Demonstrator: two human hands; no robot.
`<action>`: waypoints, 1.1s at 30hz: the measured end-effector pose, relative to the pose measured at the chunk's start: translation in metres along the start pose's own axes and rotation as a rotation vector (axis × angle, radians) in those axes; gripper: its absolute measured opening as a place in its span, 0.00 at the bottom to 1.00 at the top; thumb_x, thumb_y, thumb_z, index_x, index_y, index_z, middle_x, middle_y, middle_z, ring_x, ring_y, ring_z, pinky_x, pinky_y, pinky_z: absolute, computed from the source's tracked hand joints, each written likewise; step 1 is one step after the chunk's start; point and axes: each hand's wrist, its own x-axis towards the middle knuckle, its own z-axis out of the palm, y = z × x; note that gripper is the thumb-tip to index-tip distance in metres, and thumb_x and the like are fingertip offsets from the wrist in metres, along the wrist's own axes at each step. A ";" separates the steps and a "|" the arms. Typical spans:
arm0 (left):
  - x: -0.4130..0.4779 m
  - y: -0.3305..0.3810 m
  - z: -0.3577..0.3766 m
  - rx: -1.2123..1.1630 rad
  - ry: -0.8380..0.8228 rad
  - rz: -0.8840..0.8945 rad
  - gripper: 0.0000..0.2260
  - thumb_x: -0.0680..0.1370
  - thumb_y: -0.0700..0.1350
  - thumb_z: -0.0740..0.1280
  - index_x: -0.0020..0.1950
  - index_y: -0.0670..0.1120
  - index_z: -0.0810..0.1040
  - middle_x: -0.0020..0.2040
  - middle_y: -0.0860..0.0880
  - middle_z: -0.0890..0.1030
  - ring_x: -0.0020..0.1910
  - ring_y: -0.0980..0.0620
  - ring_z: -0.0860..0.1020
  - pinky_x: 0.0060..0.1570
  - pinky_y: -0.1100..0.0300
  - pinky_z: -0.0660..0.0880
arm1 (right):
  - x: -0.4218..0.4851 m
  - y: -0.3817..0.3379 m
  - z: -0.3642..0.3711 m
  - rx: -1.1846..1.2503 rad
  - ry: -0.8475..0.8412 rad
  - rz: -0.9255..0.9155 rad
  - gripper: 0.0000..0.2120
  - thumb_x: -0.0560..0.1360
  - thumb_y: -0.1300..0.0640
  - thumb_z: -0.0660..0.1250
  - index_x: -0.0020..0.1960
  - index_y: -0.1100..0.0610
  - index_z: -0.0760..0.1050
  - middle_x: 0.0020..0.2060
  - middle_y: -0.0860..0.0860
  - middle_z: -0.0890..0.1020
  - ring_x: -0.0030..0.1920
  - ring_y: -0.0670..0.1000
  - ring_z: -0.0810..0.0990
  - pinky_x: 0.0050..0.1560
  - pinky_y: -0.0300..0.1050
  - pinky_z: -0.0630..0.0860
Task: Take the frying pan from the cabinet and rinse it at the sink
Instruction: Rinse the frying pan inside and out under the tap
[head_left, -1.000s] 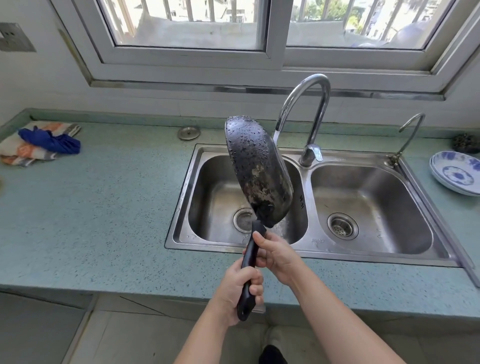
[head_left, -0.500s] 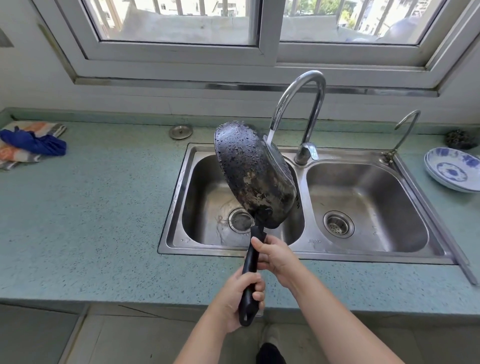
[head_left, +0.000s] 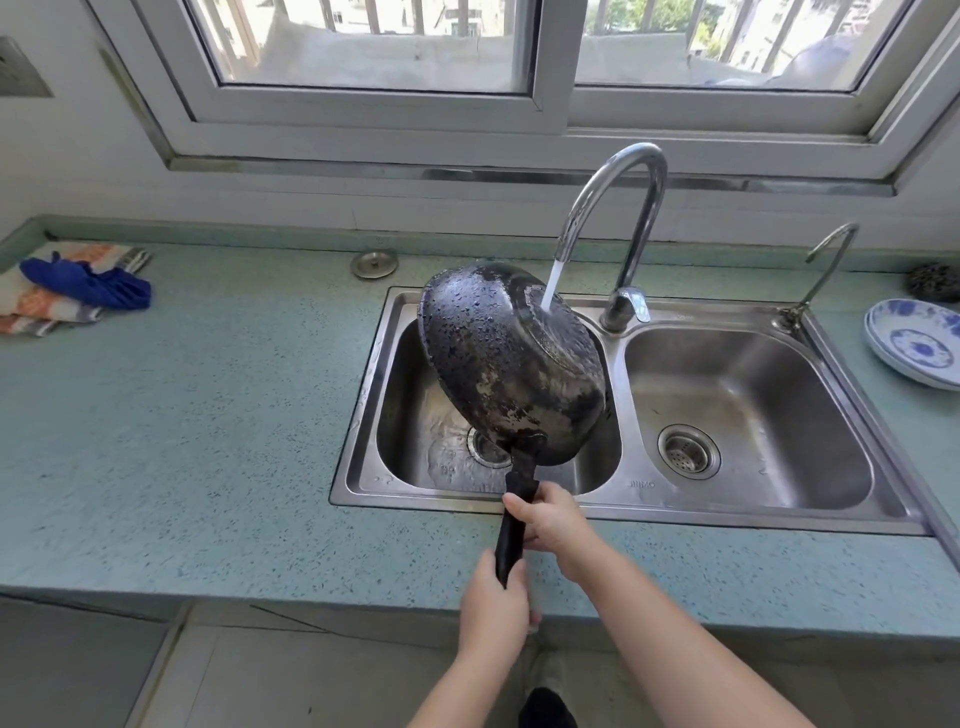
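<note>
Item count: sink and surface

Frying pan (head_left: 498, 364): 1. Hands: 2, left hand (head_left: 493, 608) and right hand (head_left: 556, 525). Basins: 2, left basin (head_left: 410, 395) and right basin (head_left: 753, 395). Taps: 2, large tap (head_left: 639, 208) and small tap (head_left: 831, 260). Drains: 2, left drain (head_left: 485, 449) and right drain (head_left: 688, 451). Round metal cover (head_left: 374, 263): 1. Plates (head_left: 914, 343): 2, stacked. Scourer (head_left: 935, 281): 1. Blue cloth (head_left: 88, 283): 1. Striped towel (head_left: 47, 306): 1.

One wide-angle head camera looks forward and down from above the near edge of the counter (head_left: 156, 441), close to the sink (head_left: 753, 514), which sits right of centre. The window (head_left: 556, 62) spans the far top, and floor (head_left: 260, 675) shows nearest.
</note>
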 end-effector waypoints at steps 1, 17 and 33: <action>0.000 0.001 0.002 0.013 0.011 0.000 0.05 0.80 0.44 0.59 0.45 0.49 0.70 0.35 0.48 0.75 0.19 0.60 0.75 0.21 0.68 0.69 | 0.001 0.001 0.000 -0.010 0.011 -0.004 0.10 0.75 0.59 0.66 0.53 0.60 0.69 0.41 0.54 0.78 0.44 0.56 0.79 0.41 0.46 0.78; 0.004 0.002 0.007 -0.128 -0.021 -0.114 0.06 0.73 0.35 0.60 0.38 0.44 0.69 0.26 0.46 0.71 0.21 0.49 0.70 0.20 0.64 0.67 | 0.003 0.004 0.002 -0.475 0.157 -0.120 0.20 0.67 0.41 0.69 0.49 0.54 0.71 0.39 0.48 0.77 0.46 0.53 0.79 0.50 0.55 0.79; 0.016 -0.002 0.007 -0.178 -0.104 -0.107 0.03 0.72 0.34 0.60 0.41 0.41 0.70 0.23 0.46 0.71 0.18 0.51 0.68 0.24 0.60 0.69 | 0.010 0.003 -0.004 -0.488 0.170 -0.155 0.19 0.67 0.42 0.70 0.47 0.55 0.70 0.37 0.47 0.75 0.46 0.54 0.79 0.47 0.53 0.77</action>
